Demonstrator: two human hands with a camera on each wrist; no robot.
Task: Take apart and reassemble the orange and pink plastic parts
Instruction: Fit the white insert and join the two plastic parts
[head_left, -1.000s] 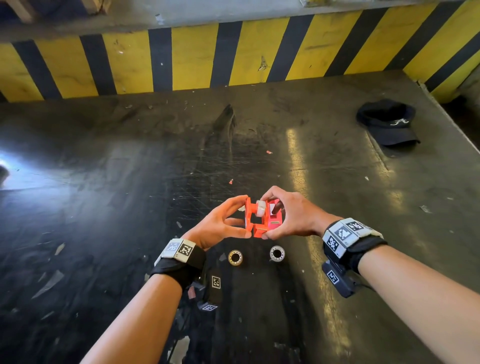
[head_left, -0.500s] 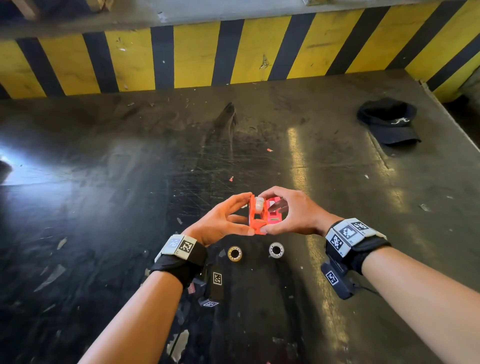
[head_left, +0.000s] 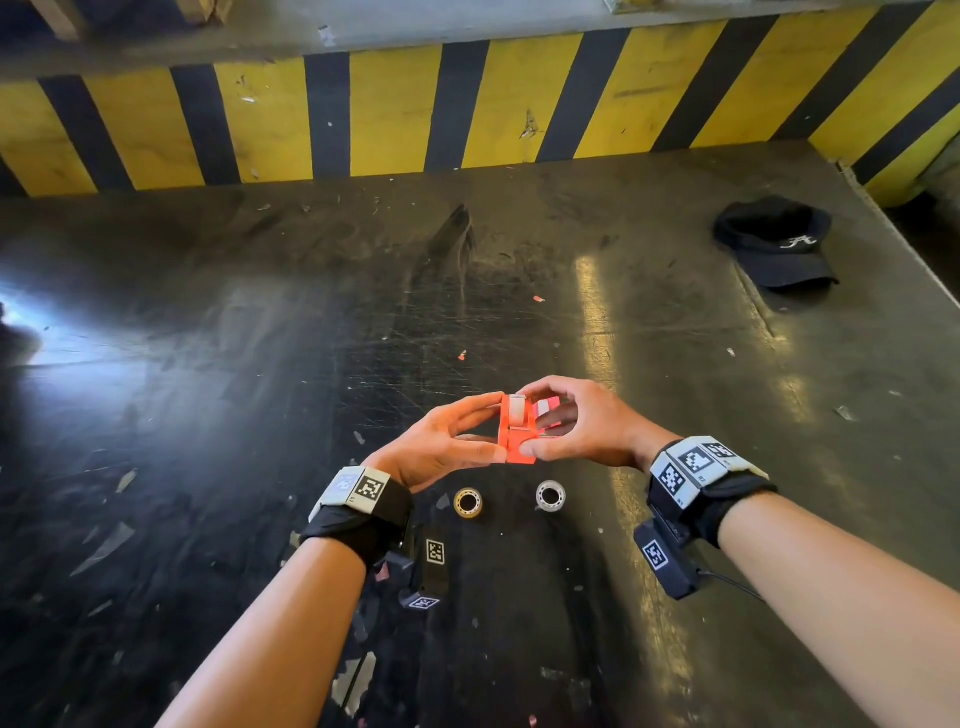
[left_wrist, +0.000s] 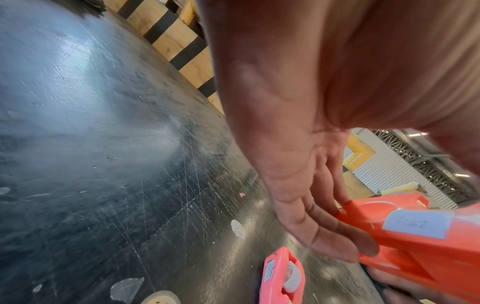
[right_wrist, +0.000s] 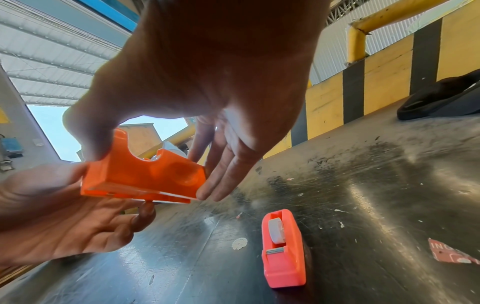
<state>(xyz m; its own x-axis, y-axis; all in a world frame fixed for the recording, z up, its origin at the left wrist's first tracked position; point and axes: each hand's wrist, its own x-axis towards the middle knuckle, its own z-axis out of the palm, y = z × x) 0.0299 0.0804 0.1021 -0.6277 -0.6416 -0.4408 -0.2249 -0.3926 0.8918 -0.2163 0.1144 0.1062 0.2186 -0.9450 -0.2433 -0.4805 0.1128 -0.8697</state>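
Both hands hold the orange tape dispenser (head_left: 517, 439) just above the dark table (head_left: 260, 415). My left hand (head_left: 496, 428) pinches its left end between thumb and fingers. My right hand (head_left: 524, 421) pinches it from above and below, thumb on one end and fingers at the other, as the right wrist view shows on the orange dispenser (right_wrist: 145, 176). A white hub (head_left: 517, 410) sits in its top. The pink tape dispenser (right_wrist: 283, 251) stands alone on the table under my right hand, with a white hub in it; in the head view the pink dispenser (head_left: 551, 408) is mostly hidden.
A yellowish tape roll (head_left: 468, 502) and a silvery tape roll (head_left: 550, 495) lie on the table just in front of my hands. A black cap (head_left: 779, 244) lies far right near the table's edge. A yellow and black striped wall (head_left: 395, 114) closes the back.
The orange dispenser has turned in my hands from side-on to narrow end-on. Both hands kept their hold and stayed in about the same place.
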